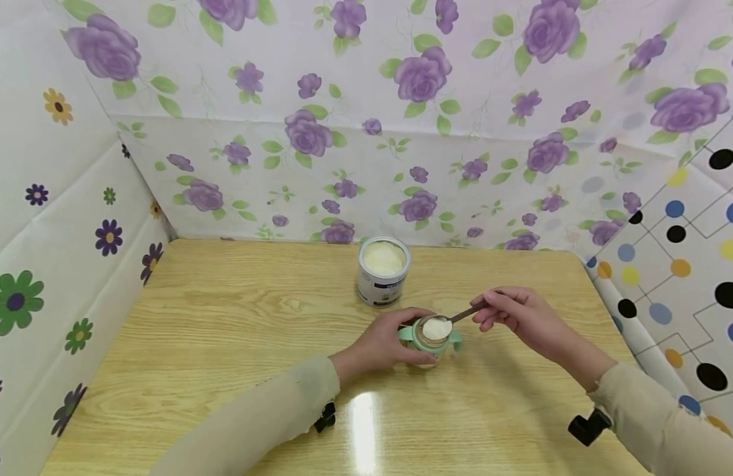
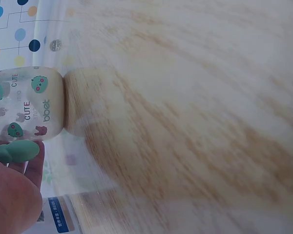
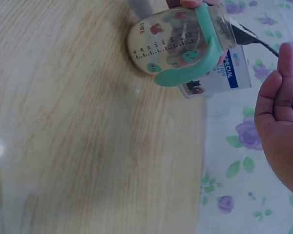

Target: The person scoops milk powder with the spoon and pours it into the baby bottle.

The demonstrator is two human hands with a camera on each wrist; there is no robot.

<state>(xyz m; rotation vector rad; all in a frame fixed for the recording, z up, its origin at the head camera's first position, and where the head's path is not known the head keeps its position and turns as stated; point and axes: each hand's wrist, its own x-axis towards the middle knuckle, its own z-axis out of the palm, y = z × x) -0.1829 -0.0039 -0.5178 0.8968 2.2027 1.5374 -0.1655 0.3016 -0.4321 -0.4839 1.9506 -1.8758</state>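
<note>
My left hand [image 1: 383, 342] grips a baby bottle [image 3: 173, 41] on its left side, thumb in front and fingers behind. The bottle is clear with printed cartoon faces, a measuring scale and two mint-green handles [image 3: 188, 75]. It stands uncapped on the table, and pale contents show through its wall in the right wrist view. My right hand [image 1: 523, 318] pinches the handle of a metal spoon [image 1: 468, 311]. Its bowl, heaped with cream-white powder [image 1: 437, 328], is right over the bottle's mouth. Behind the bottle stands an open tin [image 1: 381, 291] of the same-coloured powder.
The wood-grain table [image 1: 241, 311] meets a flower-printed cloth wall [image 1: 354, 172] at the back. Cloth panels also border it left and right, the right one dotted [image 1: 675, 264]. Black camera mounts [image 1: 589, 426] sit on both sleeves.
</note>
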